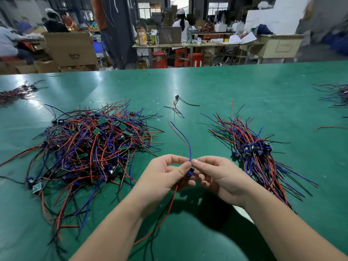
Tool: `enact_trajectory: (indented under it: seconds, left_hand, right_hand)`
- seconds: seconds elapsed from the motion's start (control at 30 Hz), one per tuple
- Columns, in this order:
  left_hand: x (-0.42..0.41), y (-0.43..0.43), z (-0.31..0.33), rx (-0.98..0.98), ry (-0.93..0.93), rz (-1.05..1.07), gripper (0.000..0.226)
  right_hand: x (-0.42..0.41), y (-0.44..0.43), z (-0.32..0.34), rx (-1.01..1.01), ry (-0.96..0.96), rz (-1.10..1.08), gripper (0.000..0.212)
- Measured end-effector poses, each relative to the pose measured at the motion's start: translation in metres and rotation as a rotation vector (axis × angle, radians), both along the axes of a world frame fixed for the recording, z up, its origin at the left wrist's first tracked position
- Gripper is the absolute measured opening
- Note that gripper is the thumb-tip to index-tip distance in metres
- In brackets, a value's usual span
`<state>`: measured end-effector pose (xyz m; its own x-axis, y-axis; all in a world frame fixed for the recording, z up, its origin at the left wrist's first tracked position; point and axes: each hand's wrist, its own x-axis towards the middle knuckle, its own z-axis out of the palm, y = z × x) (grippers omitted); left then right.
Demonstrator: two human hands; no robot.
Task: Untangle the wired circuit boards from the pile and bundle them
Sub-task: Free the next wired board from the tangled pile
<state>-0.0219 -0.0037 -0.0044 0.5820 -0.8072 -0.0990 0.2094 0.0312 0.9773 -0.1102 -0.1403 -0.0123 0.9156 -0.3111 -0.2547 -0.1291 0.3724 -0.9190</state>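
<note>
Right over the near middle of the green table [226, 87], the left hand [165, 176] and right hand [216, 178] meet, each pinching one small wired circuit board [190, 174] between thumb and curled fingers. Its blue and red wires rise from the pinch, while a red and a dark wire hang down toward the person. The tangled pile [94, 147] lies to the left, the combed bundle [254, 153] lies to the right with its boards grouped together, and a lone wired board [177, 102] sits farther back between them.
</note>
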Motion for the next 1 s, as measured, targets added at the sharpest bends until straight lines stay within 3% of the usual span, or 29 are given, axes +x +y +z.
enact_trajectory:
  seconds: [0.2, 0.43, 0.6, 0.87, 1.0]
  left_hand:
    - [-0.004, -0.002, -0.003, 0.042, 0.058, -0.061, 0.046]
    - [-0.006, 0.000, 0.000, 0.124, 0.110, -0.109, 0.047]
    - [-0.014, 0.004, 0.004, 0.209, 0.088, -0.324, 0.034]
    - [-0.013, 0.012, 0.004, 0.214, 0.073, -0.444, 0.017]
    - [-0.014, 0.013, 0.003, 0.289, -0.037, -0.539, 0.017]
  right_hand:
    - [-0.001, -0.004, 0.003, 0.117, -0.045, 0.002, 0.007]
    - [0.001, -0.006, 0.004, -0.017, -0.048, -0.118, 0.005]
    - [0.000, -0.027, 0.011, 0.016, -0.111, -0.369, 0.016]
    - [0.001, -0.031, 0.016, 0.077, -0.141, -0.498, 0.019]
    - [0.000, -0.035, 0.015, 0.047, -0.093, -0.542, 0.015]
